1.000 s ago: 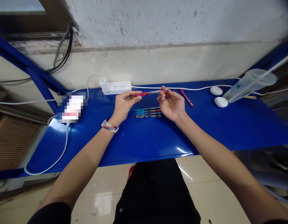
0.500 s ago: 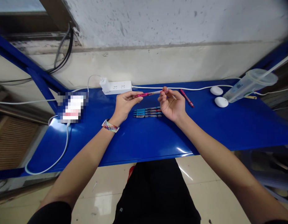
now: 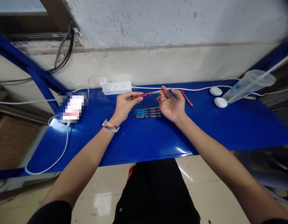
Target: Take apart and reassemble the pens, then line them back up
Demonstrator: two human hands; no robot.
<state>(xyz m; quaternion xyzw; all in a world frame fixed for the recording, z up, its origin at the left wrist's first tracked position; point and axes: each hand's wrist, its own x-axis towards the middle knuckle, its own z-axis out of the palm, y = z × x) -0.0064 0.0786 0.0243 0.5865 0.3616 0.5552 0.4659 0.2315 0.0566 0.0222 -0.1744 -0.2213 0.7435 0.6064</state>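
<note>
One slim, partly clear pink pen (image 3: pixel 147 94) spans the hands above the glossy blue table (image 3: pixel 139 140), its barrel pinched in the left fingers (image 3: pixel 137 99). The right fingertips (image 3: pixel 163 91) partly hide its far end; their grip is unclear.

a path crosses the near tabletop (image 3: pixel 144 140), the pen row (image 3: pixel 140 114) blocking behind.

Even, moderately bright light fills the view. White glare streaks the front edge of the blue table (image 3: pixel 144 140), and a paler sheen lies near the phone (image 3: pixel 72 109), whose screen is pixelated. The tile floor (image 3: pixel 106 189) mirrors a bright patch. The upper right corner falls dark. Wide-angle distortion stretches the cup (image 3: pixel 248 86) and the forearms; fine print on the pens (image 3: pixel 147 112) is too small to read.
</note>
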